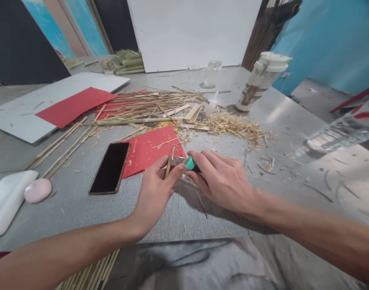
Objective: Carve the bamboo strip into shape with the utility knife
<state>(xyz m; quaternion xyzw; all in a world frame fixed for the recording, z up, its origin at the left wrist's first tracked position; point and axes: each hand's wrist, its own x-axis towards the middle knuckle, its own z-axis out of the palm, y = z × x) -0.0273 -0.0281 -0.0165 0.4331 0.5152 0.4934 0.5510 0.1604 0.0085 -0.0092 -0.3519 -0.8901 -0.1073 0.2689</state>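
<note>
My right hand (223,177) is closed around a knife (190,163) with a teal and black handle, its metal blade pointing left. My left hand (154,189) pinches a short, thin brown stick (167,170), which stands roughly upright against the blade. The left thumb lies along the blade near the handle. Just beyond both hands is a red card (151,147) with pale shavings on it. A black phone (109,169) lies face up left of my left hand, touching the card's edge.
Long dry stalks (148,100) and a heap of shavings (233,125) lie behind the hands. To the right stand a white tumbler (261,80) and a tilted clear bottle (341,131). A glass jar (212,74) is at the back; a pink stone (38,190) sits left.
</note>
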